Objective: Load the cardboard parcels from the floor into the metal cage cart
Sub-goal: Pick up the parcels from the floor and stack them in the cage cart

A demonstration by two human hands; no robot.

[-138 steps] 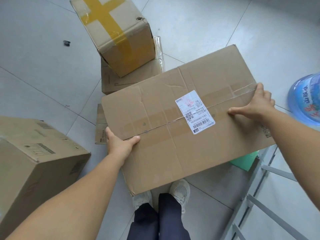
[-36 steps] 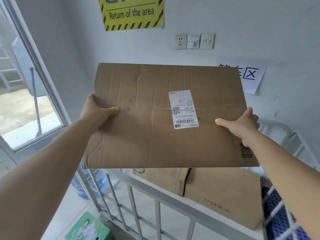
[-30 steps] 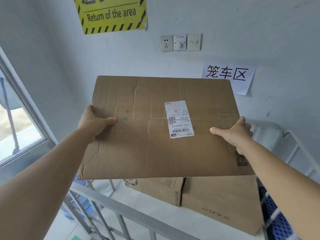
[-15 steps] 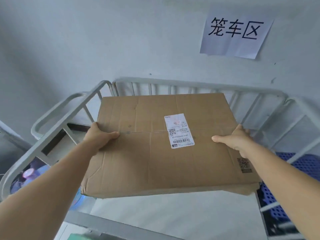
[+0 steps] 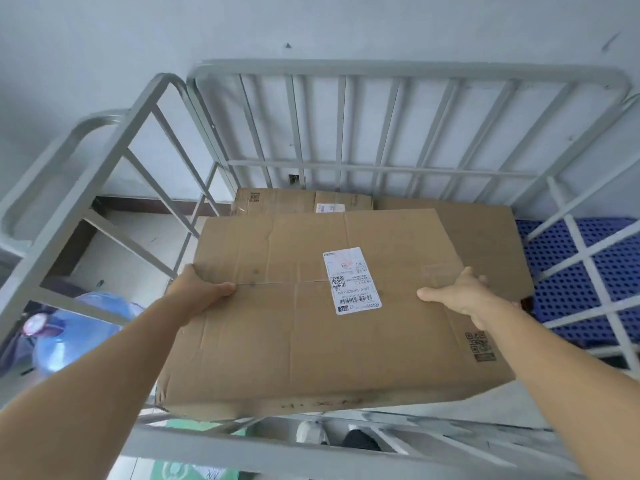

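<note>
I hold a wide flat cardboard parcel (image 5: 277, 323) with a white shipping label inside the grey metal cage cart (image 5: 398, 69), below its top rails. My left hand (image 5: 197, 294) grips its left edge, thumb on top. My right hand (image 5: 464, 297) grips the right edge the same way. Two other cardboard parcels lie in the cart beyond it: one at the back (image 5: 287, 202) and a larger one to the right (image 5: 485, 244). Whether the held parcel rests on anything is hidden.
The cart's near rail (image 5: 242, 448) crosses below the parcel. A blue perforated plastic crate (image 5: 561, 271) sits beyond the right side bars. A blue water bottle (image 5: 79, 327) stands outside the left side. The wall is close behind the cart.
I carried the parcel from the floor, raised it over the cart's rail, and have lowered it into the cage; my view has tilted down. Both hands keep the same grip.
</note>
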